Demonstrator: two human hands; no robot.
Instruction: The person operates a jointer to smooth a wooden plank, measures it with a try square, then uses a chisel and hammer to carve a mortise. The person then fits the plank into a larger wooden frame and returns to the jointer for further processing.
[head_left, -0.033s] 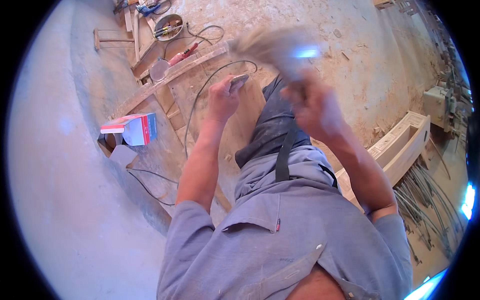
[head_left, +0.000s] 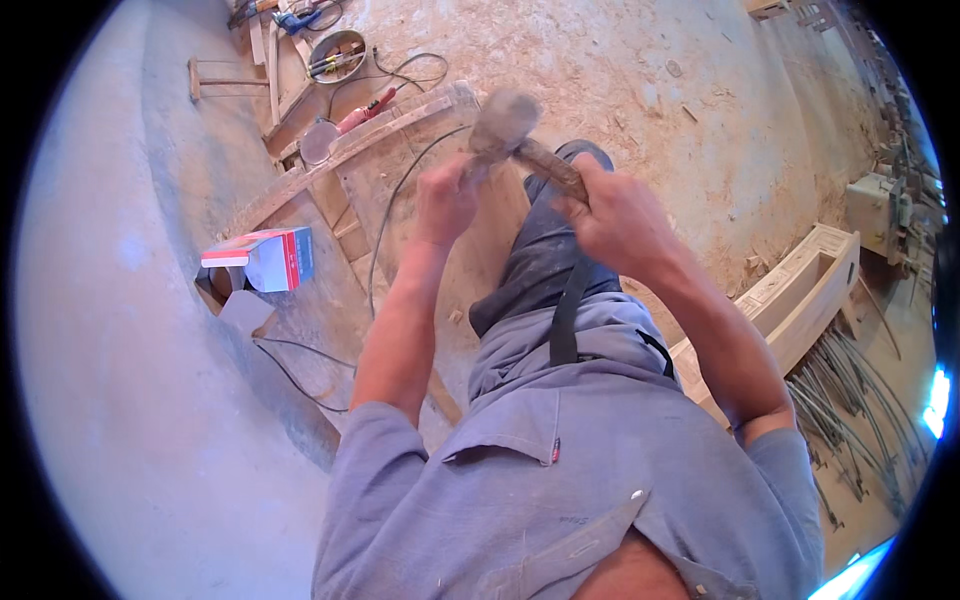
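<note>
1. Right hand (head_left: 615,215) closed round the wooden handle of a hammer (head_left: 505,125), head raised above the knee, centre-far.
2. Left hand (head_left: 445,200) pinched shut just below the hammer head; what the fingers hold is too small to tell.
3. Judgement: hammer head-heavy, rigid; handle looks dry, best gripped near its end.
4. Sawdust floor (head_left: 650,90); cardboard box (head_left: 260,262) at left.

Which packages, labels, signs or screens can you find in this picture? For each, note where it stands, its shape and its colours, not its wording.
Cardboard box: on the floor to the left of the person's left hand, beside a dark cable; rectangular, lying on its side, red and white faces with a bluish end, brown flaps open beneath it.
Small tag: on the blue-grey shirt's pocket edge; tiny, red.
No signs or screens show.
</note>
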